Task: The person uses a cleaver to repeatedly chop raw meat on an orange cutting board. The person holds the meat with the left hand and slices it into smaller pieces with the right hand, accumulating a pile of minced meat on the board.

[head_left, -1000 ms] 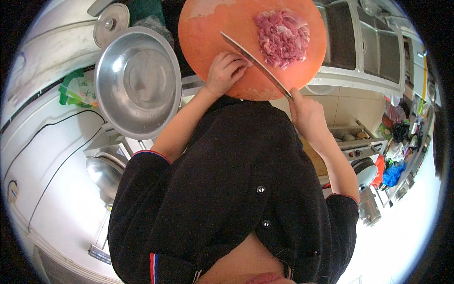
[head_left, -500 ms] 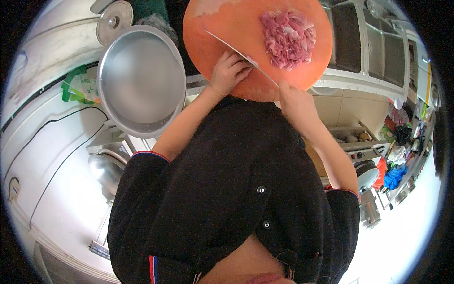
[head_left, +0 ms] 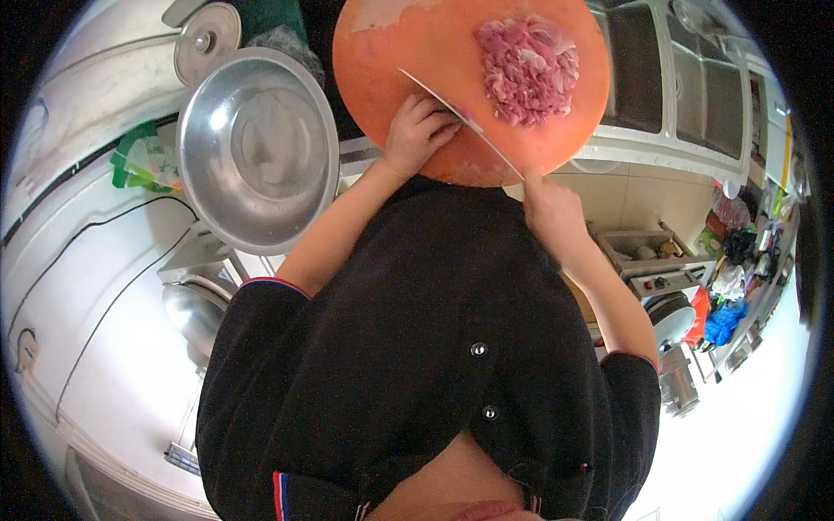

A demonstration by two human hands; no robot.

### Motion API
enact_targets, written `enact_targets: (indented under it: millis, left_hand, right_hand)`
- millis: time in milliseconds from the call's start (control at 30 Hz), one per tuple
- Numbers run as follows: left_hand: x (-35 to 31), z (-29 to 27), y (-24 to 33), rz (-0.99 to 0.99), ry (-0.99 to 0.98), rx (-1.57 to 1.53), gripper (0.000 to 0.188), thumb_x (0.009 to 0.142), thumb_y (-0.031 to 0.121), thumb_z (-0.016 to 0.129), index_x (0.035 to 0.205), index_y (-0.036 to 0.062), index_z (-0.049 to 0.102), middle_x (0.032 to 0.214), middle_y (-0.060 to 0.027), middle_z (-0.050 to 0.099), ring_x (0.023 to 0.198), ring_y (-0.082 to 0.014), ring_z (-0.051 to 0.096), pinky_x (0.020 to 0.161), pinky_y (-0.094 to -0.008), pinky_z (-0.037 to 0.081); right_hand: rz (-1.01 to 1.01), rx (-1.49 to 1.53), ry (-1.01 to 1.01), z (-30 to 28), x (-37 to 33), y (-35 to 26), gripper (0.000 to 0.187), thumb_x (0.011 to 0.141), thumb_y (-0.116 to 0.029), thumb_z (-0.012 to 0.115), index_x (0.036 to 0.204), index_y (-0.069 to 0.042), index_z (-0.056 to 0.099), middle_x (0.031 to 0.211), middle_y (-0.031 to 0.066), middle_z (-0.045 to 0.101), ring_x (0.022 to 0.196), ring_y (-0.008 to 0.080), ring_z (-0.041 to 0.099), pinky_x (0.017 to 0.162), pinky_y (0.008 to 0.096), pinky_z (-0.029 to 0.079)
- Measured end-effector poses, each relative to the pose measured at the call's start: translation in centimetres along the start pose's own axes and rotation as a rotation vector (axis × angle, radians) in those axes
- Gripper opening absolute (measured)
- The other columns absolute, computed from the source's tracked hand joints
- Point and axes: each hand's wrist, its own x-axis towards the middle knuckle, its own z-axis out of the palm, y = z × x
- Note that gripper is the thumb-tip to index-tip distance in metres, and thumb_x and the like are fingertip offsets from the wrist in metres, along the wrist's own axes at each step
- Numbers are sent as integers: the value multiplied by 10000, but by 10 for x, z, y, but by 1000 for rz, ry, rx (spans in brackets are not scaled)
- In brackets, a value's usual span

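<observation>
A round orange cutting board (head_left: pixel 391 52) lies at the top of the head view. My right hand (head_left: pixel 554 213) is closed round the handle of a knife (head_left: pixel 460 119), whose thin blade slants away to the left across the board. Close to the blade's left side, my left hand (head_left: pixel 421 135) has its fingers curled down onto the board, over a piece of meat mostly hidden by them. A small pink bit of meat (head_left: pixel 469 115) shows along the blade. Farther right on the board sits a heap of cut pink meat (head_left: pixel 530 74), touched by neither hand.
Left of the board stands a large metal basin (head_left: pixel 200 165), with a round metal lid (head_left: pixel 207 43) beyond it. A green and white plastic bag (head_left: pixel 143 161) lies beside the basin. Sink basins (head_left: pixel 638 65) adjoin the board on the right.
My right hand and the knife have drawn back toward me and slightly right, so the blade tip is nearer. My left hand has barely moved.
</observation>
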Motion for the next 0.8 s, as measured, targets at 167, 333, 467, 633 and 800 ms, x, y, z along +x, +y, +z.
enact_targets:
  millis: [167, 333, 467, 633, 800]
  left_hand:
    - [0, 0, 0, 18, 24, -1, 164, 680, 104, 732, 833, 69, 684, 910, -62, 629, 904, -278, 578, 792, -378, 495]
    - [3, 0, 3, 25, 10, 7, 182, 673, 93, 741, 848, 83, 688, 917, -55, 627, 891, -270, 587, 783, -372, 496]
    - [-1, 4, 4, 38, 81, -16, 206, 665, 72, 758, 855, 86, 681, 915, -52, 621, 883, -267, 589, 773, -375, 492]
    - [2, 4, 4, 84, 107, -33, 215, 669, 64, 763, 863, 78, 671, 904, -54, 616, 877, -262, 587, 759, -376, 487]
    - [-3, 2, 2, 54, 45, -11, 192, 687, 78, 745, 863, 73, 669, 916, -61, 624, 881, -266, 585, 764, -377, 486]
  right_hand:
    - [-15, 15, 51, 23, -4, 12, 167, 833, -48, 489, 988, -28, 433, 681, 198, 609, 644, 409, 618, 542, 505, 480]
    - [-81, -16, 107, 17, 61, -11, 227, 836, -75, 506, 1054, -22, 470, 744, 200, 641, 703, 393, 650, 589, 491, 510]
    - [-11, 192, 233, -1, 40, 17, 230, 896, -121, 540, 1092, -14, 484, 756, 245, 614, 755, 434, 611, 645, 515, 468]
    - [82, 179, 200, -12, 15, 28, 147, 911, -136, 497, 1014, -36, 461, 718, 226, 614, 696, 435, 610, 604, 519, 483]
    - [-20, 25, 77, -23, -9, 0, 119, 874, -94, 506, 951, -28, 444, 679, 198, 605, 651, 409, 620, 559, 507, 489]
